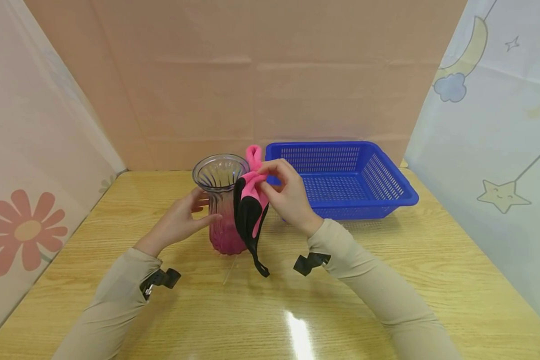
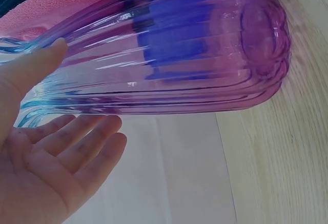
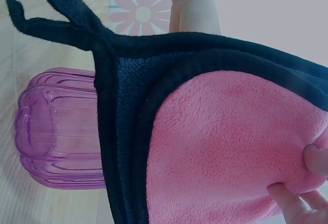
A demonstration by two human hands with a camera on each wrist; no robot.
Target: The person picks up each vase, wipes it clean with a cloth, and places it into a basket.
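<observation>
A ribbed glass vase, clear at the rim and pink-purple toward its base, stands upright on the table. My left hand holds it from the left, thumb across the front and fingers on the far side. In the left wrist view, the thumb overlaps the glass near its neck. My right hand pinches a pink cloth with black trim between thumb and fingers, against the right side of the vase rim. The cloth hangs down, and its black hanging loop dangles at the lower end, hiding part of the vase.
Behind my right hand sits a blue perforated plastic basket. The wooden table meets a peach backdrop at the back, with patterned white sheets at both sides. Each wrist wears a black camera strap.
</observation>
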